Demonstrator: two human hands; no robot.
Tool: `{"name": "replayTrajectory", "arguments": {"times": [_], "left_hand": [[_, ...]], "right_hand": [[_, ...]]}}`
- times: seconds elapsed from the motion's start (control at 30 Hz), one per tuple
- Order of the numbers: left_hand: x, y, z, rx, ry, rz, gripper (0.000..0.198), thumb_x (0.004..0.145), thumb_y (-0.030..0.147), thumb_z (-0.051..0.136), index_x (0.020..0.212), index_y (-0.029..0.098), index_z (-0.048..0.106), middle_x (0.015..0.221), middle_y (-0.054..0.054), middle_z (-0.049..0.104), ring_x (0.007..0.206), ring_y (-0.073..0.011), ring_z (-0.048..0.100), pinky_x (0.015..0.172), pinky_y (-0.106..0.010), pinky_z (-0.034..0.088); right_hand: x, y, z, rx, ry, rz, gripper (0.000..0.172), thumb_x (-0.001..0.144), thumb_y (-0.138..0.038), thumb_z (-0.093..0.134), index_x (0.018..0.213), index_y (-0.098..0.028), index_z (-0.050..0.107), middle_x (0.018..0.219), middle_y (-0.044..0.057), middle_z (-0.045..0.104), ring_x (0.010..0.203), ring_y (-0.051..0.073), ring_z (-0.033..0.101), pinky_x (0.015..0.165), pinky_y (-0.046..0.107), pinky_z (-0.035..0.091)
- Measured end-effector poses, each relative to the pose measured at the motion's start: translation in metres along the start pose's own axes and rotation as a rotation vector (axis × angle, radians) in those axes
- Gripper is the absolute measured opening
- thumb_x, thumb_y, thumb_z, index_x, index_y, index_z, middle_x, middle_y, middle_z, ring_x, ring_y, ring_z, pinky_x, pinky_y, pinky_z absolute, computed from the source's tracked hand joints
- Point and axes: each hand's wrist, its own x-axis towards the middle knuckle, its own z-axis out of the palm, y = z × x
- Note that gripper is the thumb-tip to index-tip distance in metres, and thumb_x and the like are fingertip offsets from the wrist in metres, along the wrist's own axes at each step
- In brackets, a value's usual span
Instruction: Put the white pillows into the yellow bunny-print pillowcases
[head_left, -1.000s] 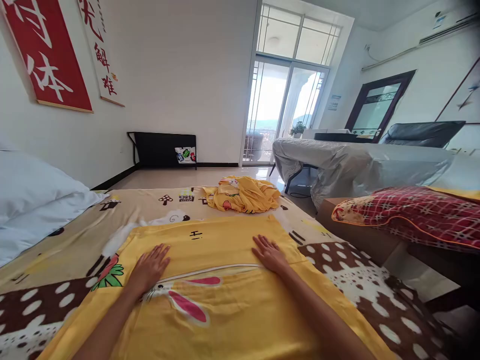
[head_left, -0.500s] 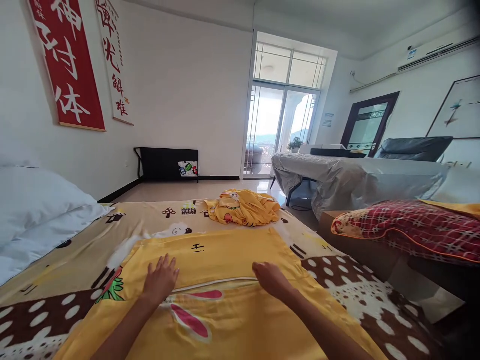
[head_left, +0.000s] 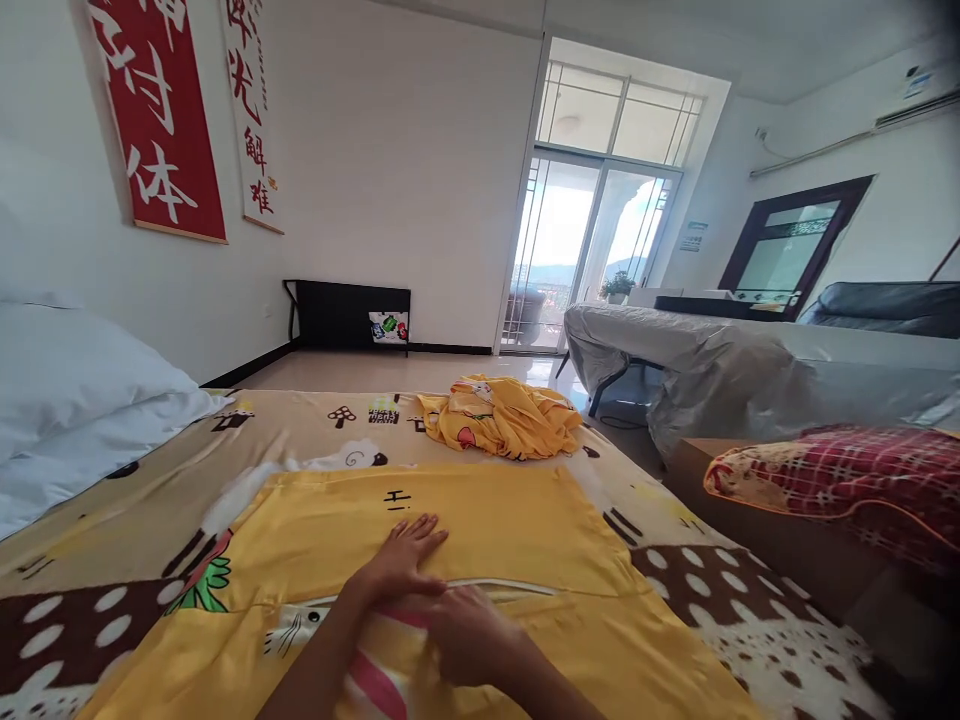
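Observation:
A yellow pillowcase (head_left: 480,530) with a rabbit print and a white zipper line lies flat on the patterned bed sheet (head_left: 135,520). My left hand (head_left: 401,560) rests flat on it near the middle, fingers spread. My right hand (head_left: 469,630) lies just below and beside the left, curled over the cloth at the zipper line; its fingertips are hidden, so what it grips cannot be made out. A crumpled yellow cloth (head_left: 502,415) sits farther away on the bed.
A white pillow (head_left: 67,390) lies at the left. A red plaid cushion (head_left: 847,480) rests on a wooden surface at the right. A grey covered table (head_left: 735,360) and glass balcony doors (head_left: 585,260) stand beyond. A black rack (head_left: 345,315) is against the wall.
Both hands have moved inward from the pillowcase's sides to its middle. The right hand drew back toward me and curled at the zipper line. The view shifted right.

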Motion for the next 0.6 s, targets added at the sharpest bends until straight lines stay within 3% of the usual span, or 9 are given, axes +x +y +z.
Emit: {"name": "replayTrajectory", "arguments": {"times": [0.07, 0.13, 0.27, 0.33, 0.43, 0.6], "left_hand": [[0.001, -0.002, -0.003, -0.017, -0.037, 0.011, 0.087, 0.070, 0.060, 0.061, 0.144, 0.026, 0.031, 0.155, -0.009, 0.013, 0.144, -0.0263, 0.011, 0.115, -0.050, 0.009], [0.002, -0.002, -0.005, -0.016, -0.016, 0.006, 0.080, 0.072, 0.053, 0.063, 0.142, 0.027, 0.035, 0.154, -0.008, 0.018, 0.143, -0.0258, 0.014, 0.115, -0.049, 0.011], [0.000, 0.002, -0.005, 0.023, 0.159, -0.055, 0.053, 0.080, 0.039, 0.057, 0.131, 0.027, 0.052, 0.145, -0.005, 0.042, 0.136, -0.0206, 0.035, 0.112, -0.038, 0.025], [-0.001, 0.004, -0.004, 0.048, 0.244, -0.123, 0.046, 0.082, 0.040, 0.056, 0.125, 0.023, 0.058, 0.140, -0.008, 0.049, 0.131, -0.0225, 0.041, 0.110, -0.039, 0.028], [0.000, 0.004, -0.002, 0.087, 0.345, -0.239, 0.043, 0.084, 0.044, 0.054, 0.117, 0.018, 0.062, 0.135, -0.013, 0.053, 0.128, -0.0267, 0.044, 0.108, -0.044, 0.029], [0.003, 0.002, 0.006, 0.151, 0.445, -0.362, 0.041, 0.089, 0.044, 0.046, 0.118, 0.017, 0.060, 0.136, -0.015, 0.052, 0.129, -0.0268, 0.042, 0.109, -0.046, 0.027]], "right_hand": [[-0.003, 0.006, 0.001, -0.033, -0.032, 0.022, 0.024, 0.071, -0.020, 0.058, 0.090, -0.014, 0.071, 0.091, 0.014, 0.072, 0.086, 0.029, 0.068, 0.073, 0.034, 0.050], [-0.004, 0.006, 0.001, -0.067, -0.039, 0.041, 0.025, 0.072, -0.021, 0.057, 0.090, -0.012, 0.071, 0.088, 0.015, 0.072, 0.083, 0.028, 0.068, 0.069, 0.032, 0.050], [-0.005, -0.002, 0.001, -0.106, -0.047, 0.026, 0.029, 0.076, -0.025, 0.053, 0.095, -0.009, 0.069, 0.082, 0.018, 0.071, 0.076, 0.028, 0.068, 0.064, 0.033, 0.049], [-0.007, -0.007, -0.001, -0.113, -0.076, -0.015, 0.029, 0.079, -0.025, 0.050, 0.092, -0.009, 0.070, 0.081, 0.017, 0.071, 0.071, 0.027, 0.069, 0.061, 0.033, 0.048], [-0.012, -0.013, -0.009, -0.105, -0.159, -0.063, 0.033, 0.083, -0.032, 0.048, 0.090, -0.011, 0.072, 0.080, 0.016, 0.072, 0.070, 0.026, 0.069, 0.059, 0.031, 0.047], [-0.017, -0.022, -0.021, -0.050, -0.259, -0.094, 0.044, 0.083, -0.046, 0.050, 0.094, -0.011, 0.074, 0.084, 0.017, 0.072, 0.074, 0.027, 0.069, 0.061, 0.031, 0.047]]}}
